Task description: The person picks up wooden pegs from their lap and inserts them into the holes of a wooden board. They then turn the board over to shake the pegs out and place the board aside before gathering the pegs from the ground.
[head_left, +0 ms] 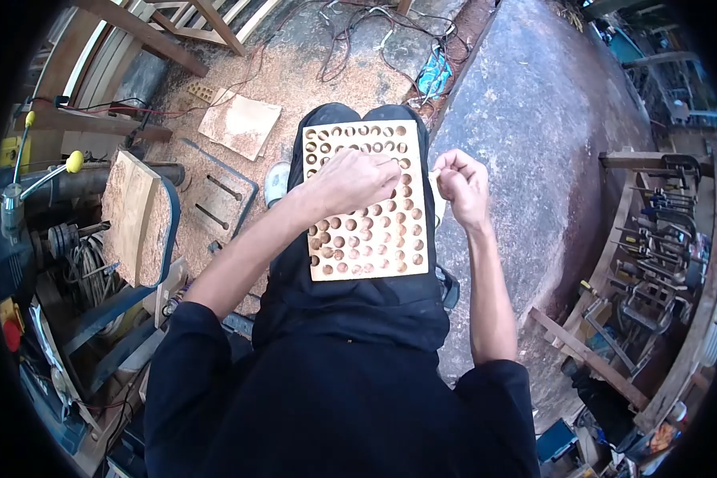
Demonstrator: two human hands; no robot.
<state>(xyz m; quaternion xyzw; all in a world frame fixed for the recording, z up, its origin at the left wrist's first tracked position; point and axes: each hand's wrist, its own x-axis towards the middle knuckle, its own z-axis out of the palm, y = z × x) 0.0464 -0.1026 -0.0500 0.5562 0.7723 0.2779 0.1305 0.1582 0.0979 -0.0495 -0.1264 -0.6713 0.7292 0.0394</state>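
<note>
Fingers of my left hand point(357, 180) press curled on the board point(366, 231) lying across my lap; right hand point(462, 185) pinches a small pale scrap, unclear what. Step, as I judge: working the holes. Next calls for steadying the board.

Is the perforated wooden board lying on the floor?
No, the perforated wooden board rests across the person's lap, with the left hand on its surface.

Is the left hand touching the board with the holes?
Touching. The head view shows the left hand lying flat on the board, covering some holes, with no gap visible. The right hand is off its edge.
</note>
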